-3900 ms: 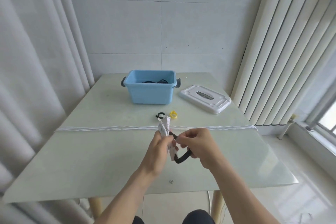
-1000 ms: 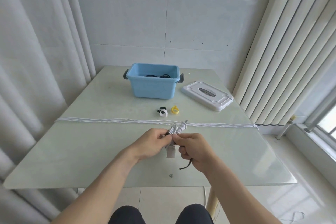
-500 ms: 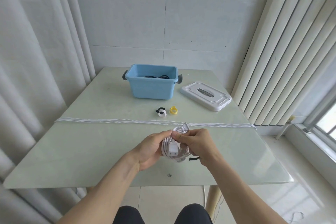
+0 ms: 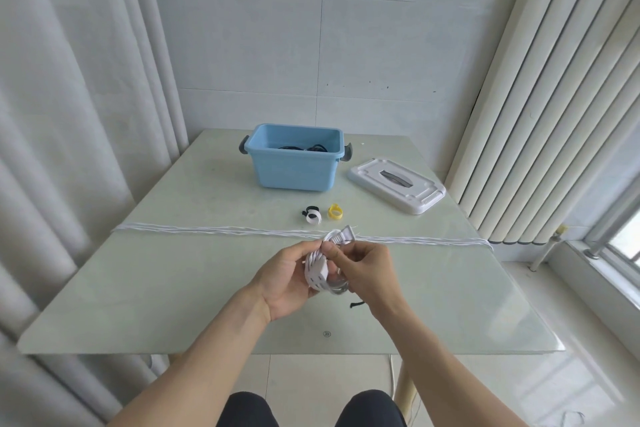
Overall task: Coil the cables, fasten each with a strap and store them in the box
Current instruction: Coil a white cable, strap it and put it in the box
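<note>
A coiled white cable (image 4: 318, 270) with its plug (image 4: 346, 235) sticking up is held above the near half of the table. My left hand (image 4: 287, 279) grips the coil from the left. My right hand (image 4: 365, 270) pinches it from the right, and the end of a black strap (image 4: 356, 304) pokes out below that hand. The blue box (image 4: 294, 168) stands at the back with a dark cable (image 4: 304, 148) inside. A black-and-white strap roll (image 4: 311, 215) and a yellow strap roll (image 4: 335, 212) lie in front of the box.
A white lid (image 4: 396, 185) lies to the right of the box. Long white cables (image 4: 214, 229) stretch straight across the pale glass table (image 4: 138, 288) from edge to edge. Curtains hang on the left, vertical blinds on the right.
Over the last seconds the black strap loop went out of sight round the white coil. The coil turned in my hands and now sits a little higher, with the plug up.
</note>
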Motion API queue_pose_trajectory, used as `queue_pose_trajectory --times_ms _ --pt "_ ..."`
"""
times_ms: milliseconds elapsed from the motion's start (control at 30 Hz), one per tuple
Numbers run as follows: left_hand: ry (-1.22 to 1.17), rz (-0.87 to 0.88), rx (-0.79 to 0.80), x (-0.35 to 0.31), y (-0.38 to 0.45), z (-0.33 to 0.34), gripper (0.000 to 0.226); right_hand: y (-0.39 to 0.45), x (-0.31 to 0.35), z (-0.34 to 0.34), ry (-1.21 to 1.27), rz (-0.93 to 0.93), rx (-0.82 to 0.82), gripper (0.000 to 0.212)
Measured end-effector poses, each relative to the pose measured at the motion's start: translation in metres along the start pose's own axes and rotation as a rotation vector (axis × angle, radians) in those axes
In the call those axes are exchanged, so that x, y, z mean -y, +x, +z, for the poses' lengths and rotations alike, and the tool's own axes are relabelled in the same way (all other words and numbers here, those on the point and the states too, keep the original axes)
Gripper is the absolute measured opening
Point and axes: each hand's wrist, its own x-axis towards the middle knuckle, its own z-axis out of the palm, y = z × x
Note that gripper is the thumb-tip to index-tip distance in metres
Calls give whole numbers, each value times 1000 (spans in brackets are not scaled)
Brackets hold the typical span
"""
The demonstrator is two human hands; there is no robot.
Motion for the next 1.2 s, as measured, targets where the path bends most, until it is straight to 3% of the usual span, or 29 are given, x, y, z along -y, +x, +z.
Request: queue_pose_trajectory --times_ms 133,300,467,633,900,1000,1100,1200 --pt "183 101 -105 1 2 1 24 -2 2 1 -114 0 55 39" --pt "740 371 -303 -3 4 -12 33 -5 16 -6 -208 150 217 33" --pt "1147 431 -404 -11 5 -12 31 -14 31 -5 -405 43 244 33" --pt "1179 396 -275 -20 5 -14 29 -15 39 -8 -123 43 148 35" --pt "1113 456 -6 -39 -1 -8 25 -14 38 -5 -400 -401 27 39" --pt "1101 399 60 -40 -4 -4 42 -9 35 -5 -475 -525 74 40" --pt "1061 388 30 -40 -4 -7 65 -9 36 -9 -366 -515 149 31" --pt "1050 339 49 -38 -1 -11 65 -7 30 -9 -341 -511 172 27"
